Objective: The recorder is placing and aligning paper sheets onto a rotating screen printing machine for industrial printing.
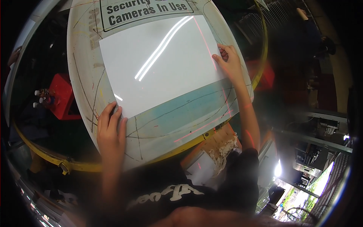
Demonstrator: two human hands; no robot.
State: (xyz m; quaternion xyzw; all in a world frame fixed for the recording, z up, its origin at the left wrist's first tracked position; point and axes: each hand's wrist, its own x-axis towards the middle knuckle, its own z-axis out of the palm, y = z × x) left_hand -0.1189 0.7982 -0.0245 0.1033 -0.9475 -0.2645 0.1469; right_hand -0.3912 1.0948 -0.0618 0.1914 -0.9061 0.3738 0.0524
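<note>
A glossy white sheet lies at a slant on a worn, marked-up board, with bright light streaks reflected on it. My right hand grips the sheet's right edge, thumb on top and the other fingers curled at the edge. At the sheet's near left corner rests my left hand, its fingers stretched out along the edge and the thumb close to the corner. Thin red light lines cross the sheet's right side, the board and my right forearm.
A yellow curved rail runs around the board. To the left, a red stool stands beside several capped bottles. An orange-edged container with crumpled pale scraps sits below the board's near edge. Metal racks are at the far right.
</note>
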